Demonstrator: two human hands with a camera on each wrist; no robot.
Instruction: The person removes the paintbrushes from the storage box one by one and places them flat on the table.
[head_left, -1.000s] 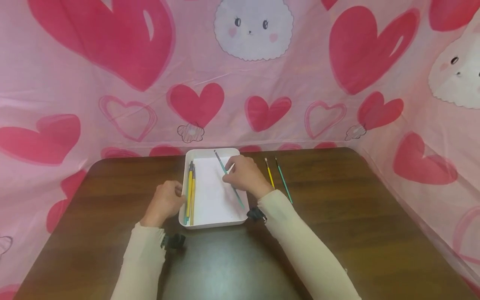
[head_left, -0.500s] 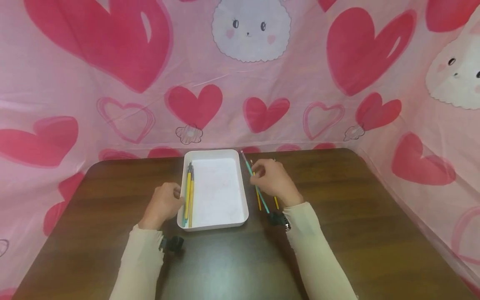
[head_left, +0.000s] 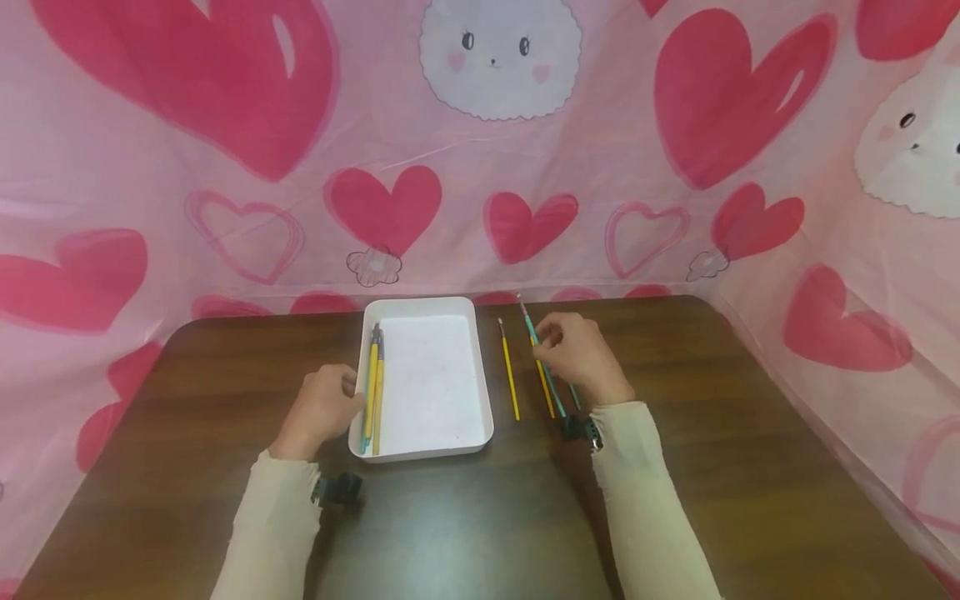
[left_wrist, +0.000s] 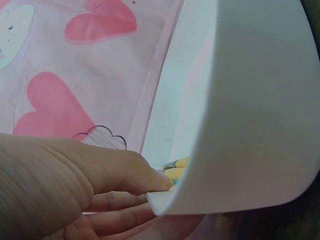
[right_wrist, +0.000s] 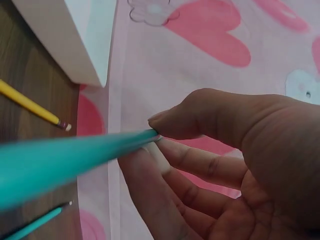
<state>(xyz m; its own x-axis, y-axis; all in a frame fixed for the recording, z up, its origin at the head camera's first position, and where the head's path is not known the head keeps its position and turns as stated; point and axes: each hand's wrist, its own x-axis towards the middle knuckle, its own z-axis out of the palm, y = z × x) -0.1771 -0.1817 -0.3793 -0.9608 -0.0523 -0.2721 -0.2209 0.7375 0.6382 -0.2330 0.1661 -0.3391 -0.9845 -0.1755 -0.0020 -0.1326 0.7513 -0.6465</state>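
The right hand pinches a teal brush between thumb and fingers, right of the tray, its tip toward the far edge; whether its near end touches the table is hard to tell. The left hand grips the tray's left wall, thumb on the inside. Along that wall lie two yellow brushes and some teal beside them. Right of the tray, a yellow brush lies by itself; another yellow brush and a second teal brush are partly hidden by the right hand and what it holds.

The table is dark brown wood grain, round-cornered at the back, with pale glare near the front. Pink cloth, creased and printed with red hearts and white faces, hangs behind and along both sides.
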